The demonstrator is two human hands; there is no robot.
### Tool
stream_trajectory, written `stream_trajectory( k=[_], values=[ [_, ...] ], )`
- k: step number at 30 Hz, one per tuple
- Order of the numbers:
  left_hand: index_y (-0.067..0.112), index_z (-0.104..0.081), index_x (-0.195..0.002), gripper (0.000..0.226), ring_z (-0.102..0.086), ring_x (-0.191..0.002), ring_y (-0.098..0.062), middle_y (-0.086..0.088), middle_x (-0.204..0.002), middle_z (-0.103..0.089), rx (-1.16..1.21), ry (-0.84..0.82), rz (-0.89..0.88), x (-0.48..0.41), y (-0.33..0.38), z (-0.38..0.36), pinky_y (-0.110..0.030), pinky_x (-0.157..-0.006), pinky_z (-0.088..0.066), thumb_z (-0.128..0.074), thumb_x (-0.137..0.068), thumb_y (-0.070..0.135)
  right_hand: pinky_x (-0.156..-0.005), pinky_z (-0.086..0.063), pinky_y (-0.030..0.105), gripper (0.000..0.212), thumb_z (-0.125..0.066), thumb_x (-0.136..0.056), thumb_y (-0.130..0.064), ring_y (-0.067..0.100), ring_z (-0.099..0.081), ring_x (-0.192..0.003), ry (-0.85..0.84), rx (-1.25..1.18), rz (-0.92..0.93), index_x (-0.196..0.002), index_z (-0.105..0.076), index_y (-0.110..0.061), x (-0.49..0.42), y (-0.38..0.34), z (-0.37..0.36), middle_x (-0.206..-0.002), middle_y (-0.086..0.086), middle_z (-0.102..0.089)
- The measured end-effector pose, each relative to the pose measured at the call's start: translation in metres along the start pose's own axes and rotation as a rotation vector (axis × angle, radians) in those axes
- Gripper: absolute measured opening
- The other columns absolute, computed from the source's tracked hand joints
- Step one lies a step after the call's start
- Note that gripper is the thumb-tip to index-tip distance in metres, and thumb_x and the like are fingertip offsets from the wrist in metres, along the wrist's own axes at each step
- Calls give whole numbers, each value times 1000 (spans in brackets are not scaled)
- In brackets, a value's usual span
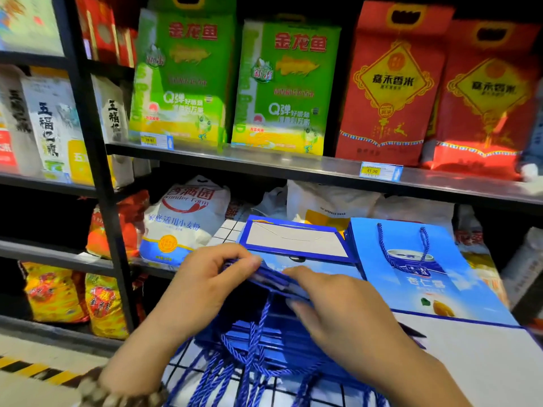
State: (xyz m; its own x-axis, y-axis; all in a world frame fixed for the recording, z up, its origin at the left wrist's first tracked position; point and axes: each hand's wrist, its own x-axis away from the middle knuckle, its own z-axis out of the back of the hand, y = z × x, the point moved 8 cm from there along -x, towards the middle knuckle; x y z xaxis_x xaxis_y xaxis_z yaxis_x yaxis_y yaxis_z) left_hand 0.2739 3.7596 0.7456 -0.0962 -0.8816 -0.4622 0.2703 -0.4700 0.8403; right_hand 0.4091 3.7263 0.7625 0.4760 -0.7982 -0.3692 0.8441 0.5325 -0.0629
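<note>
Stack of folded blue paper bags (pixel 273 333), at the near left edge of the white gridded surface (pixel 470 362), top fold pinched by left hand (pixel 202 286) and right hand (pixel 338 306). Probably light, creased stiff, slippery in a pile; best taken by that fold, not the rope handles (pixel 249 362). One stack, sheets uncountable; one flat bag (pixel 426 277) just beside; one open bag (pixel 293 239) behind

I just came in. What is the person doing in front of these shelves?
A person is sorting a bundle of flat blue paper gift bags with rope handles on a white surface. The left hand pinches the bags' upper edges. The right hand grips the same edges from the other side, as if to separate one. A single gift bag lies flat at the right. Behind are shelves with rice bags and a flour sack.
</note>
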Motion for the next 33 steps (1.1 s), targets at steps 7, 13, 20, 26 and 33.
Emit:
stream_trajectory(
  k=[7, 13, 20, 26, 33],
  values=[
    [32, -62, -86, 16, -57, -85, -4, 12, -87, -63, 276, 589, -92, 10, 19, 19, -21, -78, -47, -59, -73, 40, -36, -25, 28, 15, -44, -82, -27, 19, -46, -39, 639, -17, -44, -86, -57, -21, -2, 9, 58, -48, -6, -53],
    [46, -53, -110, 37, -45, -118, 10, 26, -121, -55, 21, 15, -306, 0, 69, -46, -9, -98, -33, -51, -73, 47, -59, -45, 24, 14, -59, -84, -19, 2, -51, -59, 1028, -1024, -300, -73, -52, -25, 10, 48, 74, -64, -9, -60],
    [60, -37, -112, 58, -18, -127, 22, 35, -135, -25, -397, -169, -230, -4, 42, -45, 5, -99, -10, -49, -56, 69, -58, -56, 29, 14, -45, -91, 3, 21, -66, -65, 1025, -1810, -604, -99, -56, 0, 7, 45, -2, -73, 8, -70],
    [57, -35, -120, 70, -8, -114, 37, 47, -127, -20, -336, -420, -33, 8, 4, -57, 9, -92, -9, -46, -53, 70, -45, -48, 27, 18, -49, -85, 13, 20, -57, -53, 862, -1887, -850, -94, -53, -2, 18, 36, -56, -66, 7, -65],
    [37, -40, -88, 40, -46, -112, 10, 26, -107, -58, -323, -280, -35, 7, -5, -57, -23, -92, -39, -54, -59, 61, -59, -52, 34, 17, -55, -87, -3, 11, -60, -53, 476, -1710, -777, -72, -53, -10, 25, 44, -51, -64, 5, -65]
  ],
)
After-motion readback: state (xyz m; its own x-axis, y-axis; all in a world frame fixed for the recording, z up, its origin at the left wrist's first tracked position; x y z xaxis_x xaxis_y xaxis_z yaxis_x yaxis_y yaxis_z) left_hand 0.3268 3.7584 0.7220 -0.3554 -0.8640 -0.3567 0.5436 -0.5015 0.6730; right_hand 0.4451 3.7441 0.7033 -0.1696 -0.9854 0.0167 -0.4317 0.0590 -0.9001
